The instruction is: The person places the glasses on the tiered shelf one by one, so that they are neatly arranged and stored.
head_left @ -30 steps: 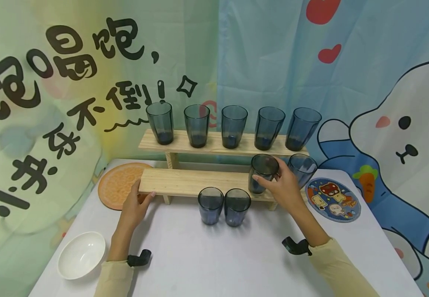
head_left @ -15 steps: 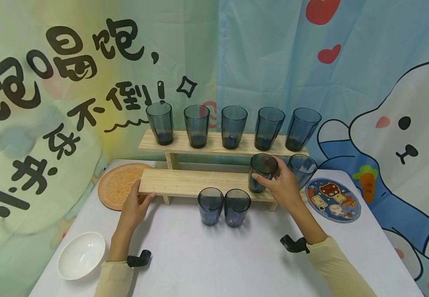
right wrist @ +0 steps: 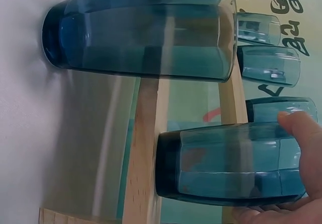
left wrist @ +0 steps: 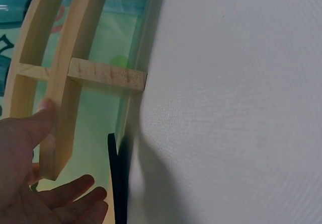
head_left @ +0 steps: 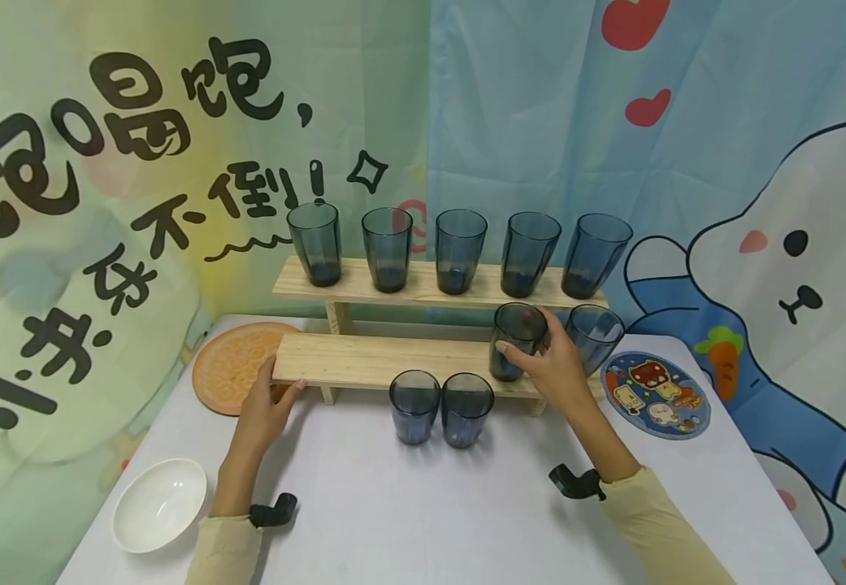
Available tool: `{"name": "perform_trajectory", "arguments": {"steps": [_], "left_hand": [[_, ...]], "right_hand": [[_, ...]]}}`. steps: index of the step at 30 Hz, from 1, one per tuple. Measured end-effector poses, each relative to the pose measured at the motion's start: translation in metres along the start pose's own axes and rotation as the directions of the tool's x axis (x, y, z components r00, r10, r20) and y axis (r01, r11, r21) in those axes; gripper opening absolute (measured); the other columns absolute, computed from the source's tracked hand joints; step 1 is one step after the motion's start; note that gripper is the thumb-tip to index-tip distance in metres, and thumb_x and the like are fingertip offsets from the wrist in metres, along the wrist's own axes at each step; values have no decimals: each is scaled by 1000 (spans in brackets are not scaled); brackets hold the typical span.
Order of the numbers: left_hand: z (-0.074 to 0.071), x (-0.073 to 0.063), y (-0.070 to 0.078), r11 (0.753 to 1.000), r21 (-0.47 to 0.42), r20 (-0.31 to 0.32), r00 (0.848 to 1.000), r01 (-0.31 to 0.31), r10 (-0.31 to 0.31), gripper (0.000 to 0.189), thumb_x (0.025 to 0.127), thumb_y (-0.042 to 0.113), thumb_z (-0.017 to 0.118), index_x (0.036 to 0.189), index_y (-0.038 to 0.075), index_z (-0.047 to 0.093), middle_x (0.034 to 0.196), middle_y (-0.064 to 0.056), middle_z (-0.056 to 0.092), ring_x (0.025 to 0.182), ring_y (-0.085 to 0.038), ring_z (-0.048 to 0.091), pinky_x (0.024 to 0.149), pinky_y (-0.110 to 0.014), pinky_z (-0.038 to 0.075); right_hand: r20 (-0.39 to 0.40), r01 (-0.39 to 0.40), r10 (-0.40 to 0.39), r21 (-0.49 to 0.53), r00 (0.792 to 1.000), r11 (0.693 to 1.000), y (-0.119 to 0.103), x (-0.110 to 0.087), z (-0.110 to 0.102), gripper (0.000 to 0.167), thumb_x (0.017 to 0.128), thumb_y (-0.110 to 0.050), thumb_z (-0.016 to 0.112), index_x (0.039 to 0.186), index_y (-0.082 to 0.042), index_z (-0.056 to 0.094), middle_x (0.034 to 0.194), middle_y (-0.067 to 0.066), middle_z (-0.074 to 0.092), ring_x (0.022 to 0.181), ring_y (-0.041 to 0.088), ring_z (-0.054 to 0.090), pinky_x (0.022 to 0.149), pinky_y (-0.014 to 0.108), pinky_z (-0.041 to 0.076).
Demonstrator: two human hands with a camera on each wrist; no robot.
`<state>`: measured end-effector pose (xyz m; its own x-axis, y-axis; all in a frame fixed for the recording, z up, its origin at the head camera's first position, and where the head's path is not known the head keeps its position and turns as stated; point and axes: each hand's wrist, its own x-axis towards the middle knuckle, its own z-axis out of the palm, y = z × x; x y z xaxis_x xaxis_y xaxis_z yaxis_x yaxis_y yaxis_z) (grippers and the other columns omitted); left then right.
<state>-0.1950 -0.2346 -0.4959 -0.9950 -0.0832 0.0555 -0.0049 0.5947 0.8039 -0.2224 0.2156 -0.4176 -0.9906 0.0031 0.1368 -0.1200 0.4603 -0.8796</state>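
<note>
My right hand (head_left: 560, 366) holds a dark tinted glass tumbler (head_left: 510, 349) upright near the right end of the lower wooden shelf (head_left: 379, 360). In the right wrist view, the base of this glass (right wrist: 226, 163) meets the board, with my thumb at its rim end and fingers along the other side. My left hand (head_left: 265, 410) grips the left end of that same shelf. The left wrist view has its thumb on the board edge (left wrist: 60, 128) and the other fingers spread below. Another tumbler (head_left: 596, 337) stands just right of the held one, partly behind my right hand.
Two tumblers (head_left: 415, 409) stand side by side on the white table (head_left: 423, 520) before the shelf. Several more line the upper shelf (head_left: 423, 280). An orange round mat (head_left: 228, 370) and white bowl (head_left: 161, 505) lie left; a blue patterned mat (head_left: 657, 398) lies right.
My right wrist has shifted very slightly left, while the held tumbler stays at almost the same spot on the shelf. My left hand has kept its place.
</note>
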Motion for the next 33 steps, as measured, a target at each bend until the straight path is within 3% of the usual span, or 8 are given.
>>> {"name": "perform_trajectory", "arguments": {"steps": [7,10,15,19,21,24,27,33], "left_hand": [[2,0,1,1000,1,-13,1000,-18,18,77,109,32,61,167,3,19,161,-33,39,145,-52,45,120,-62,36],[4,0,0,1000,2,-22,999,-26,26,77,109,31,62,166,2,20,160,-34,40,144,-52,46,119,-63,37],[6,-1,-1,999,8,-26,999,-33,33,77,109,30,62,166,1,20,158,-35,42,140,-52,50,117,-63,40],[5,-1,1,1000,0,-12,1000,-17,17,76,109,29,61,167,2,18,159,-34,41,142,-51,49,119,-61,39],[4,-1,3,1000,0,-7,1000,-11,11,77,110,30,60,167,2,16,160,-34,39,144,-51,47,120,-61,38],[3,-1,4,1000,1,-2,1000,-6,6,77,110,31,59,167,1,15,162,-34,37,146,-51,45,121,-60,36],[2,-1,4,1000,-4,4,1000,-2,2,77,110,30,59,167,1,15,163,-34,36,146,-50,44,121,-59,36],[2,-1,2,1000,-11,2,1000,-5,5,78,110,30,59,167,2,14,161,-35,38,142,-51,49,117,-60,42]], "right_hand": [[-47,62,-61,38,997,997,4,-2,4,108,93,-36,83,170,-9,12,174,16,21,162,34,21,129,52,25],[-79,101,-101,-1,992,995,1,-5,5,107,93,-37,84,169,-7,14,173,16,22,162,33,20,129,54,24],[-162,195,-219,-152,962,969,-13,-23,1,87,94,-35,83,163,-9,36,166,17,37,153,41,36,119,65,35],[-201,301,-343,-213,918,930,-24,-45,-3,58,96,-24,81,147,-8,59,149,12,57,133,35,58,101,54,50],[-174,322,-359,-207,917,924,-26,-56,-2,49,97,-24,80,141,-8,65,140,9,63,126,31,63,99,49,54],[-80,282,-299,-178,951,943,-23,-68,3,49,98,-31,79,140,-10,65,136,5,66,131,29,63,109,52,51],[32,200,-197,-146,980,969,-14,-74,12,67,96,-42,79,150,-12,55,146,7,61,139,31,57,116,54,45],[165,80,-71,-50,984,996,9,-73,39,100,89,-51,84,165,-14,31,164,9,46,153,32,42,124,51,36]]}}
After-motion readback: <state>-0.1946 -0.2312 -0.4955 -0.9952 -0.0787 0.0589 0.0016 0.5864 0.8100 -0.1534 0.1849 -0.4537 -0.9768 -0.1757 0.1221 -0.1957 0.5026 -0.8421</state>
